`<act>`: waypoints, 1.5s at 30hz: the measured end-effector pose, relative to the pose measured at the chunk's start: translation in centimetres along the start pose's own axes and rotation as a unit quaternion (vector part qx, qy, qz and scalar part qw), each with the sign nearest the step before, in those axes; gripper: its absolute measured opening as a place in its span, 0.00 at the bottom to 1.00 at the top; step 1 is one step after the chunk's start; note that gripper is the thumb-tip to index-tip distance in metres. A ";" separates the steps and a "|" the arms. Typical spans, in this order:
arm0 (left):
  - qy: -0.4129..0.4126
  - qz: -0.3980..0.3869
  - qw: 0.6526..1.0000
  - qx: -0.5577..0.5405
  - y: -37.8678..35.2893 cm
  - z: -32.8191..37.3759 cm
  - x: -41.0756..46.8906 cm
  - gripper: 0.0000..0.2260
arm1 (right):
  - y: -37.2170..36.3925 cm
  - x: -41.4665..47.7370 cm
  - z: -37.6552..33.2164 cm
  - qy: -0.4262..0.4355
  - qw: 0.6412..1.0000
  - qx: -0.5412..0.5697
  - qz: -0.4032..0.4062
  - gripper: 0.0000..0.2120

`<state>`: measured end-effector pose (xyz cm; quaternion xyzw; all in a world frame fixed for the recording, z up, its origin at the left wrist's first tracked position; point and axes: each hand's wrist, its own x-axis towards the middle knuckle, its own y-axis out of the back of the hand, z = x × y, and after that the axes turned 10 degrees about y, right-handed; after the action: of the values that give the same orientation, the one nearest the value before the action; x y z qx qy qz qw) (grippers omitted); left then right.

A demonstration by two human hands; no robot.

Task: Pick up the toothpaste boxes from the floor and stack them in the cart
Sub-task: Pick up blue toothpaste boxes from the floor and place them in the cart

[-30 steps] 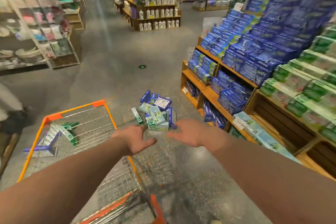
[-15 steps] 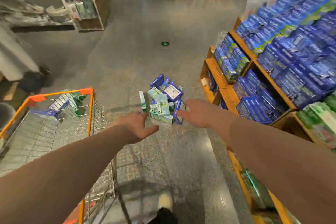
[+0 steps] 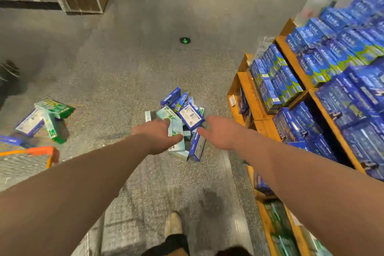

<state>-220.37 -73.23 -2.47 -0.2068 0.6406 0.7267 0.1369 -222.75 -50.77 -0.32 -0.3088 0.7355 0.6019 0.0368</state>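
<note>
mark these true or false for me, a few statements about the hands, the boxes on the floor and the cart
1. Both the left hand and the right hand reach toward the pile of toothpaste boxes on the floor. True.
2. The cart stands on the person's right. False: its orange rim shows at the left.
3. The shelves of blue boxes stand on the person's right. True.
4. The right hand holds a box lifted off the pile. False: it is open and holds nothing.
5. The floor sticker shows a red cross. False: it shows a green arrow.
</note>
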 end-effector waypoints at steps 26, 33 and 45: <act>-0.055 -0.149 0.986 0.042 -12.6 13.9 60.8 0.31 | -11.1 54.1 34.9 -0.086 0.973 0.158 -0.142 0.23; -0.137 -0.183 0.964 0.135 -24.0 15.0 73.3 0.22 | -27.1 61.2 38.9 -0.199 0.934 0.233 -0.183 0.19; -0.277 -0.181 0.899 0.286 -34.0 17.3 82.8 0.39 | -41.6 59.9 36.3 -0.413 0.785 0.400 -0.228 0.51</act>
<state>-279.39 -56.78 -69.95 -0.0614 0.7086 0.5026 0.4914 -261.86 -45.86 -71.63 -0.1470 0.7329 0.2973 0.5940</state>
